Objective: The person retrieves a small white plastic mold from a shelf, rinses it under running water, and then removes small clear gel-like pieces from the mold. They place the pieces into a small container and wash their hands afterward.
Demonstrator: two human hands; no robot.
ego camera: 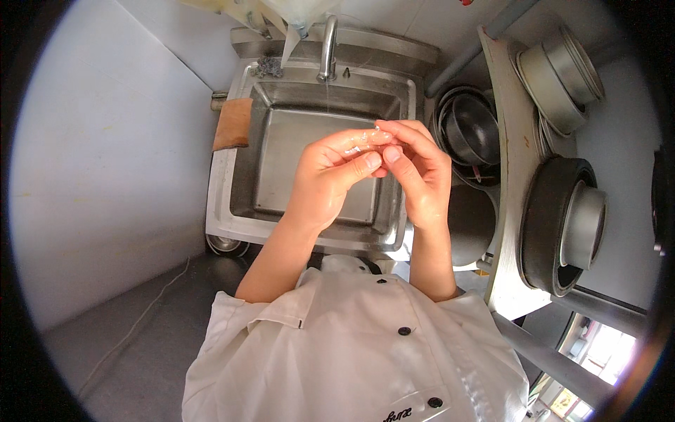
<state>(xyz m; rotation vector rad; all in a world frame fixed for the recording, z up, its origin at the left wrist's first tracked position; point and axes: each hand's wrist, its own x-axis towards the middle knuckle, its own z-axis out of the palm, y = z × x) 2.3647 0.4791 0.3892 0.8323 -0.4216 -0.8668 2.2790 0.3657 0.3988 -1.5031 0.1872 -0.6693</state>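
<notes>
My left hand (337, 169) and my right hand (419, 163) meet above a stainless steel sink (316, 174), their fingertips touching. Both look wet, with shiny droplets on the fingers. No object shows in either hand, though the space between the cupped fingers is partly hidden. Beyond them stands a curved metal faucet (329, 50), with what looks like a thin stream of water below its mouth. A brown cloth (232, 124) lies over the sink's left rim. On the back ledge, left of the faucet, sits a metal scouring pad (269, 67).
Pale bags (285, 13) hang above the sink's back edge. To the right, dark round pans (471, 129) stand beside a shelf (498, 174) holding metal pots (551, 84) and round tins (559, 227). A smooth wall (105, 158) runs along the left. Below the sink's front-left corner is a metal bowl (227, 243).
</notes>
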